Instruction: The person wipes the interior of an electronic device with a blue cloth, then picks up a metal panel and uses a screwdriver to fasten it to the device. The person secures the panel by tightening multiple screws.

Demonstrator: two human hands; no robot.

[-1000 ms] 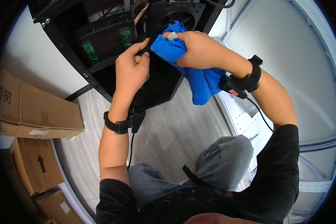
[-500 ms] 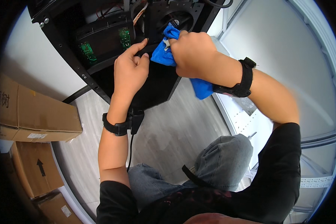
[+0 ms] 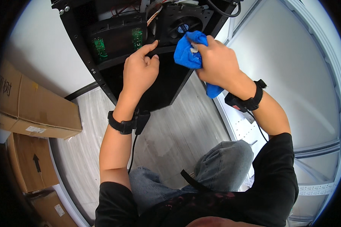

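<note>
Right hand (image 3: 219, 62) grips blue cloth (image 3: 188, 55); brown cardboard boxes (image 3: 34, 109), white-labelled, stacked left.

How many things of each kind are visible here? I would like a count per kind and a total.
Blue cloth, in right hand: 1
Black open machine case, touched by left hand: 1
Green circuit boards: 2
Black round fan: 1
Brown cardboard boxes: 3
Black wristbands: 2
Total: 10

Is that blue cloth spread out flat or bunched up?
Bunched up. The blue cloth is crumpled into a wad in the right hand, one end hanging below the wrist.
</note>
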